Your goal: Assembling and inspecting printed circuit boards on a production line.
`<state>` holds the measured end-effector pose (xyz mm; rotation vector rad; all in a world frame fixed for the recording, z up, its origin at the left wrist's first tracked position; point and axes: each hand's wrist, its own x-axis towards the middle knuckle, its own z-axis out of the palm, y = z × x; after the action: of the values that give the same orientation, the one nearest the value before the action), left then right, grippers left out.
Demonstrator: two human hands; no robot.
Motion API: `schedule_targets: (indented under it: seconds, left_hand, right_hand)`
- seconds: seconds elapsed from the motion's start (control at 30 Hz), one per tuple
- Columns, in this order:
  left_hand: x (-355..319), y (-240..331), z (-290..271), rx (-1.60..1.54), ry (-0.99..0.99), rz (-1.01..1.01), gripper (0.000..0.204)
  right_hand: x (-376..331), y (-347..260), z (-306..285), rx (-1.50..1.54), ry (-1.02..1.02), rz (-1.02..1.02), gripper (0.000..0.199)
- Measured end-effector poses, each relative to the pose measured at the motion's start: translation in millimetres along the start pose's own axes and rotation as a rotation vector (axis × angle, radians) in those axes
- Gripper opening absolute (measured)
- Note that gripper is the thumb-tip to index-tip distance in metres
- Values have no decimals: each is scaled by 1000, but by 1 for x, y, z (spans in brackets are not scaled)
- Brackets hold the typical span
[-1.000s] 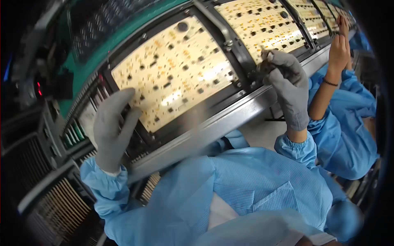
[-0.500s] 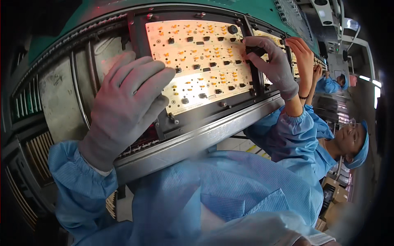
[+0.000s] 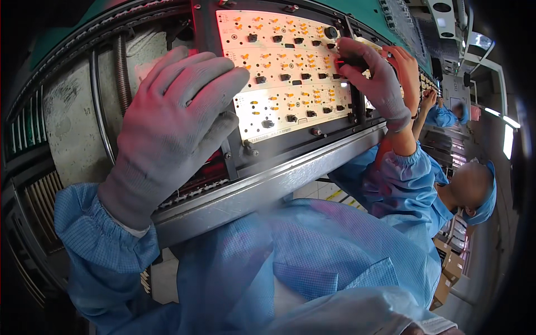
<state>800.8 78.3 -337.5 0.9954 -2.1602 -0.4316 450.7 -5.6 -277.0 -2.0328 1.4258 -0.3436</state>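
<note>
My left hand [image 3: 173, 120], in a grey glove, is open. Its fingers reach over the left edge of a pale circuit board [image 3: 287, 92], fingertips above the board or on it; contact cannot be told. The board carries rows of small orange and black parts and sits in a black frame [image 3: 279, 146]. At the board's right edge is my right hand [image 3: 379, 89], also gloved. Its thumb and fingers curl toward each other around a dark thing [image 3: 352, 62] by the frame's crossbar. What that thing is, I cannot make out.
A co-worker's bare hand [image 3: 406, 70] is just beyond my right hand, over a further board. A metal rail [image 3: 268, 192] runs along the near side. Rods and a lead screw [image 3: 121, 67] lie left of the frame. A green surface [image 3: 335, 5] stretches along the far side.
The board and its frame have shifted right and up in the picture, also relative to the lead screw. Both my hands have moved slightly with the board, keeping much the same pose.
</note>
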Motion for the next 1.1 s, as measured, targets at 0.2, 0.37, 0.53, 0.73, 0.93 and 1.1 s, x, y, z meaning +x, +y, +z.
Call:
schedule_targets:
  seconds: [0.2, 0.37, 0.53, 0.73, 0.93, 1.1]
  left_hand:
    - [-4, -2, 4, 9, 21, -12, 56]
    - [-6, -1, 5, 24, 31, -13, 56]
    - [-6, -1, 5, 40, 26, -15, 55]
    - [-9, -2, 11, 73, 18, -32, 52]
    - [-9, -5, 14, 124, 63, 10, 47]
    - [-4, -11, 13, 148, 113, 75, 43]
  right_hand:
    - [0, 2, 2, 5, 24, 56, 48]
    - [-1, 2, 1, -49, 39, 52, 48]
    - [0, -10, 6, -95, 61, 139, 42]
    - [0, -2, 6, -398, 37, -21, 39]
    - [-18, -8, -6, -263, 185, 22, 34]
    - [-63, -31, 17, 91, 526, -20, 30]
